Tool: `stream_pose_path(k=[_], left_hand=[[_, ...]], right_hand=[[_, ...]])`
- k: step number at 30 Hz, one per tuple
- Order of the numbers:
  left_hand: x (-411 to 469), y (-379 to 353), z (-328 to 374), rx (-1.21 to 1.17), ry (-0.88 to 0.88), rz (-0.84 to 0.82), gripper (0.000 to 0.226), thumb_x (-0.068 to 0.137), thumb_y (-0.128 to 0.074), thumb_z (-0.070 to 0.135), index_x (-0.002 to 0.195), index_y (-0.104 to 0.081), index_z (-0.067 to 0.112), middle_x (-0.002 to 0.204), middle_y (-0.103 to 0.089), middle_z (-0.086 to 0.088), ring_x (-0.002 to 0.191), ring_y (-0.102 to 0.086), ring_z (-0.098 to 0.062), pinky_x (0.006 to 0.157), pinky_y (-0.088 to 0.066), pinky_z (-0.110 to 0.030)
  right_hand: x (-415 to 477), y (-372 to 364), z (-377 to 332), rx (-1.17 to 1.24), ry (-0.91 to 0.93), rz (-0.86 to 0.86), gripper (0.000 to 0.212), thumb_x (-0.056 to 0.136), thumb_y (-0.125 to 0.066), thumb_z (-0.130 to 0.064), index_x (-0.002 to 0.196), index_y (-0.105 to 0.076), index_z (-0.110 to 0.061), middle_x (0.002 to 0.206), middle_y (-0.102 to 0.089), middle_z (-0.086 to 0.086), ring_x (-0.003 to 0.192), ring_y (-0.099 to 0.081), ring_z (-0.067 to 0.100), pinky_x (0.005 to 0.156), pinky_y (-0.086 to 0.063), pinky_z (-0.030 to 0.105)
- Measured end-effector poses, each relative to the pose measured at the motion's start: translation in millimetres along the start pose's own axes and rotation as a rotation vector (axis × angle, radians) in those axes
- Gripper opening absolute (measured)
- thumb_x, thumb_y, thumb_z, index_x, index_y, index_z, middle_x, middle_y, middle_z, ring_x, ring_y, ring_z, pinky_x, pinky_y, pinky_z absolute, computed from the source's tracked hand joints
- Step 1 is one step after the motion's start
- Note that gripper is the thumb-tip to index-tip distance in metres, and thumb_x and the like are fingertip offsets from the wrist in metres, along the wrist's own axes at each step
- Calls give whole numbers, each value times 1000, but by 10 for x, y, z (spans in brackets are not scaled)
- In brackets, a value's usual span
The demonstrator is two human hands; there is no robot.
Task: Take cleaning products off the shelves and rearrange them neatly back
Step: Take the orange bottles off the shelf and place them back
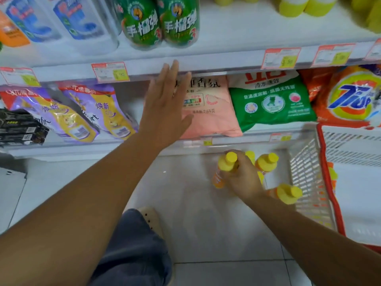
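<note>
My left hand (167, 104) is open with straight fingers, raised in front of the middle shelf and over the left part of a pink detergent bag (210, 106). Low on the floor, my right hand (243, 176) grips an orange bottle with a yellow cap (224, 166). Two more yellow-capped orange bottles (267, 161) (286, 193) stand close to that hand on the tiles. Another yellow cap behind the hand is partly hidden.
A green bag (272, 102) and an orange Tide bag (350, 98) lie right of the pink one. Purple pouches (82, 112) fill the left. Green cans (160, 23) stand on the upper shelf (226, 58). A white basket (309, 178) sits at right.
</note>
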State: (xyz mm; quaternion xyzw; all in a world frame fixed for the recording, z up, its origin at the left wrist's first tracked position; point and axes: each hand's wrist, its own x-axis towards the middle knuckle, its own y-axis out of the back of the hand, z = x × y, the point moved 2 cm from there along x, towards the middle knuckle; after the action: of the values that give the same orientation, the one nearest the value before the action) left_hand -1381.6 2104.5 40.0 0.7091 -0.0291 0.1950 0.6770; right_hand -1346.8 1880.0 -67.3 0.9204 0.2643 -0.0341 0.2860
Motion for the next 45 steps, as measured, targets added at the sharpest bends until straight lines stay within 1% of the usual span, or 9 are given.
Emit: stream_pose_path(k=[2,9,13,17,22,31,37,40,45], left_hand=[[-5,-70,-43,7,13,-9,90,80,-69,36,153,-24,9,162,-9,-22,150,-8,-39,119,-16,-57],[-17,-135,-70,-17,13,-11,91,76,-66,31,155,-23,17,164,-4,-19,151,-2,-36,120,-15,-55],[-29,-99,-28,-43,33,-11,93,75,-68,28,155,-23,21,164,-5,-18,151,-4,-36,119,-15,-53],[-29,-19,25,-71,64,-63,93,78,-71,28,156,-19,22,164,-2,-16,152,-1,-34,120,-15,-55],[-11,148,125,-101,56,-113,87,85,-67,29,156,-17,21,165,-1,-12,152,1,-28,122,-7,-50],[717,455,417,-212,-74,76,71,88,-67,24,150,-36,9,156,-37,-10,145,-32,-26,118,-13,-31],[1201,260,411,-214,-98,-28,63,98,-47,46,153,-30,19,158,-33,-1,146,-29,-17,118,-19,-35],[1213,120,412,-107,-127,111,57,90,-44,48,135,-54,15,135,-60,-4,120,-57,-23,102,-39,-39],[1186,-28,398,-27,-161,286,49,93,-43,46,127,-59,13,124,-64,-3,108,-56,-23,95,-35,-36]], right_hand=[[58,-144,179,-46,5,33,34,71,-75,-16,101,-60,-23,96,-65,4,90,-63,26,78,-53,44],[56,-359,446,-57,-69,59,40,74,-73,-9,109,-59,-24,102,-65,1,96,-61,26,88,-51,49],[63,-344,374,-11,-183,28,29,84,-66,-11,103,-53,-30,95,-62,1,93,-61,26,79,-56,35],[34,-241,283,-72,-280,-66,37,90,-66,-10,124,-53,-14,108,-64,10,86,-54,20,65,-40,16],[-2,153,-150,-173,-98,-108,36,88,-67,-13,123,-61,-16,116,-67,6,104,-63,23,71,-36,18],[804,1384,-1744,63,446,305,22,94,-62,-13,115,-62,-17,110,-65,-3,102,-63,15,93,-50,30],[1939,1607,-2178,-104,440,243,51,93,-65,-23,140,-47,-13,135,-59,7,123,-55,24,104,-43,36],[2341,1563,-2268,-74,410,241,65,93,-66,-20,148,-33,-13,142,-54,10,129,-52,30,106,-41,35],[2842,1513,-2335,-1,300,261,74,98,-59,-26,156,-15,-11,153,-42,8,138,-44,28,113,-37,38]])
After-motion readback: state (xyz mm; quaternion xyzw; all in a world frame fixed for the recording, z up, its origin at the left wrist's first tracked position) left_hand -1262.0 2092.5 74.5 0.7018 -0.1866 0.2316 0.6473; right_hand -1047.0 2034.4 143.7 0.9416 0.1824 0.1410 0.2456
